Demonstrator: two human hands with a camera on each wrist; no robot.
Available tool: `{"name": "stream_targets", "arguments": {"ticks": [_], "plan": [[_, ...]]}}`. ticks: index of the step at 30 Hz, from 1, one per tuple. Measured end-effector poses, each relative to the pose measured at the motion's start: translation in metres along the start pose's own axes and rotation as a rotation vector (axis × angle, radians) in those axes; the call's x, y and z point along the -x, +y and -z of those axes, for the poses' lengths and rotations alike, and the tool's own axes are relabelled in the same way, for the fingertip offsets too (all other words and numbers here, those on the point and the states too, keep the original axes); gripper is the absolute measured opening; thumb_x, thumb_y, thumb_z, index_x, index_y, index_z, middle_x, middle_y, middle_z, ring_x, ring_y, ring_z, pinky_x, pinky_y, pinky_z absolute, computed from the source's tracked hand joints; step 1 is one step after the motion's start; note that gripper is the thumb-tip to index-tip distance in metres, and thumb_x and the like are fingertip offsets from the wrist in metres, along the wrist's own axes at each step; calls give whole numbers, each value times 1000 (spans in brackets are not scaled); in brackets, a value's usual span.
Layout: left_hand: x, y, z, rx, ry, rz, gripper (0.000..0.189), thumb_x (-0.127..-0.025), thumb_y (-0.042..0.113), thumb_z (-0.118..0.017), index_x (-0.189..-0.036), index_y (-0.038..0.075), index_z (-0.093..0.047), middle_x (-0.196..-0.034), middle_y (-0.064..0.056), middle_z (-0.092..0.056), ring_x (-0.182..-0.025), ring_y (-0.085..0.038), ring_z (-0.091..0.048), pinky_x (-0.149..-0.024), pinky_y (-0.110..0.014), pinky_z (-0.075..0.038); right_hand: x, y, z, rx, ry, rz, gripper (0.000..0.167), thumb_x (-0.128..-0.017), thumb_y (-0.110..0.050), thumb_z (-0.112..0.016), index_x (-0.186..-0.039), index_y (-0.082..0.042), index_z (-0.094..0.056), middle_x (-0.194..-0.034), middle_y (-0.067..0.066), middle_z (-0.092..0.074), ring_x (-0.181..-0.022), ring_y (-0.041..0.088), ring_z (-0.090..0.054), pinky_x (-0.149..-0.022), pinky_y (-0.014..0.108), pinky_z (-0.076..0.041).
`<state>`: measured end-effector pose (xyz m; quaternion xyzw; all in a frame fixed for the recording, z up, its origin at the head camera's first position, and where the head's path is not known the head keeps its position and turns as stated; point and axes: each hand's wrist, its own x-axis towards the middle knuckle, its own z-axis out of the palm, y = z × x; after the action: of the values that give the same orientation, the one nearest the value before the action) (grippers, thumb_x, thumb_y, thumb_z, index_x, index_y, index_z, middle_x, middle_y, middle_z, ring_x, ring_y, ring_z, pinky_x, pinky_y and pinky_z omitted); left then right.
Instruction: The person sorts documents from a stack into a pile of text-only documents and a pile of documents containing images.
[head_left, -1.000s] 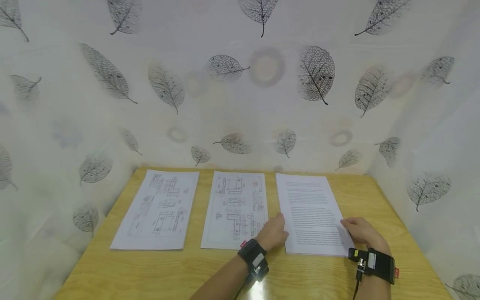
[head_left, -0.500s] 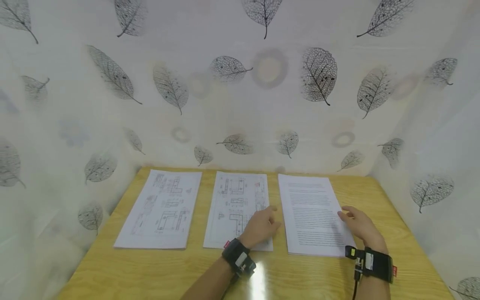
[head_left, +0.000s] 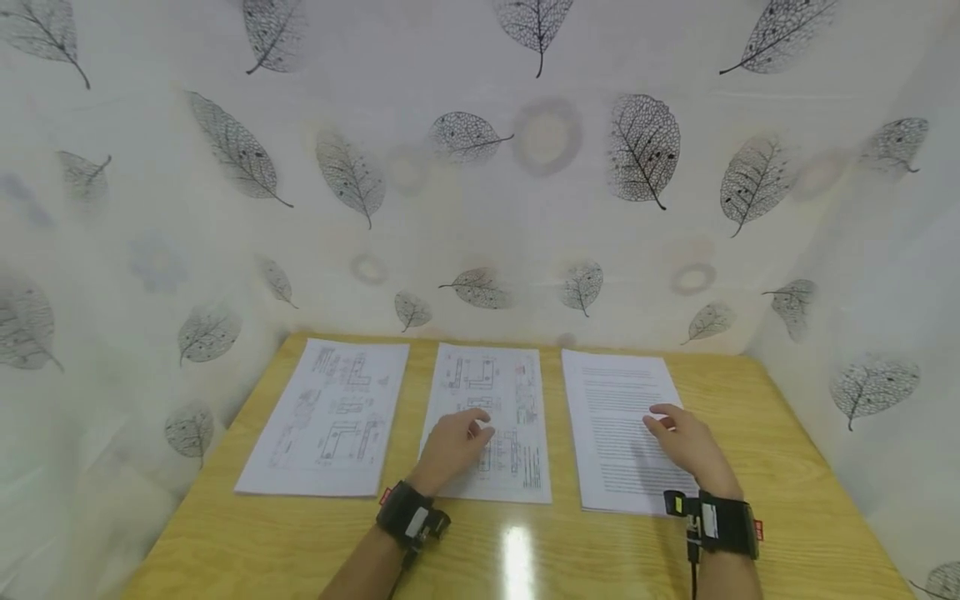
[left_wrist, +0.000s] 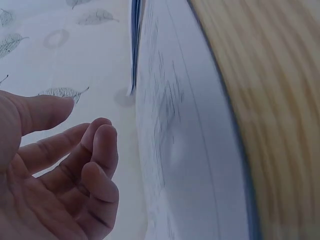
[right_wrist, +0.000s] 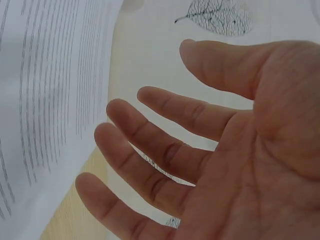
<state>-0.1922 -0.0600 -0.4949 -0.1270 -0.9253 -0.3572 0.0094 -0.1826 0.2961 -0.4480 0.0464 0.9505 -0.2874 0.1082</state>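
Observation:
Three stacks of paper lie side by side on a wooden table. My left hand point(head_left: 453, 450) hovers over the middle stack point(head_left: 532, 417), which bears a technical drawing. Its fingers are loosely bent and hold nothing, as the left wrist view shows beside the sheets point(left_wrist: 185, 130). Over the right edge of the text-covered stack point(head_left: 615, 425) is my right hand point(head_left: 686, 442), empty, with fingers spread and slightly bent in the right wrist view. Another drawing stack point(head_left: 300, 450) lies at the left, away from both hands.
The wooden table point(head_left: 480, 558) runs back to a pale curtain point(head_left: 525, 217) printed with leaves, which also closes both sides. Each wrist wears a black strap with a camera; the right strap point(head_left: 727, 525) trails a cable.
Both hands were at the edges of the text stack. My left hand has moved left over the middle stack; my right has come off the right edge and shifted inward over the sheets.

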Motion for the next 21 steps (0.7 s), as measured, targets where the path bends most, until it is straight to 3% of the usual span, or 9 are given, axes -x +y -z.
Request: {"name": "stream_targets", "arguments": {"ticks": [4, 12, 16, 21], "plan": [[4, -9, 17, -27, 3, 28, 25, -90, 31, -59, -107, 15, -66, -70, 8, -61, -55, -5, -50, -51, -21, -41, -4, -9, -9, 6, 23, 51, 53, -96, -41, -45, -130, 1, -50, -118, 27, -58, -104, 38, -58, -74, 43, -49], [8, -22, 43, -20, 58, 170, 25, -90, 34, -59, -108, 17, -65, -76, 5, -61, -62, -8, -52, -54, -24, -42, -15, -25, -23, -3, 63, 105, 39, -95, -32, -51, -119, -3, -59, -107, 19, -65, -90, 26, -62, -68, 35, -48], [7, -25, 56, 6, 95, 186, 26, -90, 33, -60, -108, 15, -66, -77, 2, -64, -60, -10, -54, -54, -25, -43, -22, -37, -24, -47, 55, 129, 36, -94, -31, -52, -116, -3, -60, -102, 16, -66, -81, 20, -62, -62, 30, -45], [7, -35, 69, 0, 116, 202, 26, -91, 33, -60, -108, 15, -68, -85, -2, -68, -70, -13, -60, -61, -28, -48, -31, -53, -34, -86, 38, 136, 33, -94, -30, -54, -114, -4, -62, -97, 13, -68, -74, 15, -63, -60, 27, -45]]}}
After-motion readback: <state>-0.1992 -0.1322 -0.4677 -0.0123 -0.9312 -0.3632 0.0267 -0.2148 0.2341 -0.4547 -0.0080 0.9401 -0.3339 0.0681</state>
